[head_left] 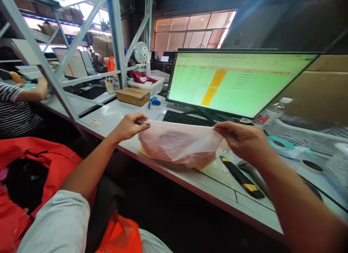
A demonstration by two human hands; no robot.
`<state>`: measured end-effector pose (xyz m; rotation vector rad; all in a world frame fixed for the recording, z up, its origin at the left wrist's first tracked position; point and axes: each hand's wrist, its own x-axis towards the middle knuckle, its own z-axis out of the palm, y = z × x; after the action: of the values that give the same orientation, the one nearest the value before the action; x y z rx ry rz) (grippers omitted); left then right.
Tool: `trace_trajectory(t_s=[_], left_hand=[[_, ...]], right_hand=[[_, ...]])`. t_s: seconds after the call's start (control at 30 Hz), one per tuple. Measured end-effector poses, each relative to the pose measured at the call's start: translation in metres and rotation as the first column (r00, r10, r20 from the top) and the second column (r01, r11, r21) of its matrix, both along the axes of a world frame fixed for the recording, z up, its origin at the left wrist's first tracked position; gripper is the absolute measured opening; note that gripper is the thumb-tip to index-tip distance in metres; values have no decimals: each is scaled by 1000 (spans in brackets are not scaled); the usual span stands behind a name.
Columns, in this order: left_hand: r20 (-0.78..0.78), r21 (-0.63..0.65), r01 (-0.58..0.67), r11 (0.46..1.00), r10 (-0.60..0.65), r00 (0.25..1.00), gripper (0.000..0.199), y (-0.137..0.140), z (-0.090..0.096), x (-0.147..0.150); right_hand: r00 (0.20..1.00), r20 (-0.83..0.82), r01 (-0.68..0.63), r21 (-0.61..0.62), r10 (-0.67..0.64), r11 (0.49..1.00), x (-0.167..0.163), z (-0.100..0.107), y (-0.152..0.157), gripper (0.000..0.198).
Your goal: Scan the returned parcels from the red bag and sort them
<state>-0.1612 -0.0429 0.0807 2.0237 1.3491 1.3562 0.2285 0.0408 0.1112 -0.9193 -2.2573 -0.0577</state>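
A whitish, translucent plastic bag (181,144) is stretched between my hands at the front of the desk. My left hand (133,126) pinches its upper left corner between thumb and fingers. At the upper right corner, my right hand (239,135) grips the edge the same way. The bag's top edge is pulled nearly straight, and its body bulges below with something dark showing faintly through. Yellowish-brown material shows under the bag; what it is I cannot make out. To the right of the bag lies a black and yellow utility knife (241,178).
Behind the bag are a keyboard (185,118) and a lit monitor (233,82). A cardboard box (133,96), blue tape (155,102) and a white basket (148,85) stand back left. Tape rolls (281,142) lie right. Another person (19,104) sits far left beyond a metal rack post (116,39).
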Motion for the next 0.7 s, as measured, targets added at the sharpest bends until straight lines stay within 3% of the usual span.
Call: trace_trajectory(t_s=[0.1, 0.17, 0.23, 0.33, 0.43, 0.53, 0.7], left_hand=[[159, 33, -36, 999, 30, 987, 26, -1, -2, 13], [203, 96, -94, 991, 73, 976, 19, -2, -2, 29], [191, 179, -123, 976, 88, 978, 13, -6, -1, 46], [118, 274, -115, 955, 85, 989, 9, -14, 3, 64], [55, 299, -118, 947, 106, 993, 8, -19, 8, 66], [65, 274, -153, 950, 140, 988, 8, -20, 7, 50], [108, 199, -227, 953, 209, 972, 20, -21, -5, 13]], right_hand=[[961, 236, 157, -25, -146, 987, -1, 27, 9, 18], [914, 328, 240, 40, -240, 970, -18, 39, -1, 17], [944, 297, 118, 92, -141, 989, -47, 41, -21, 28], [957, 193, -229, 49, 215, 972, -99, 32, -49, 31], [951, 171, -269, 46, 257, 962, -127, 23, -57, 30], [966, 229, -145, 80, 123, 986, -114, 19, -41, 30], [966, 255, 51, -23, -43, 998, -22, 8, 12, 30]])
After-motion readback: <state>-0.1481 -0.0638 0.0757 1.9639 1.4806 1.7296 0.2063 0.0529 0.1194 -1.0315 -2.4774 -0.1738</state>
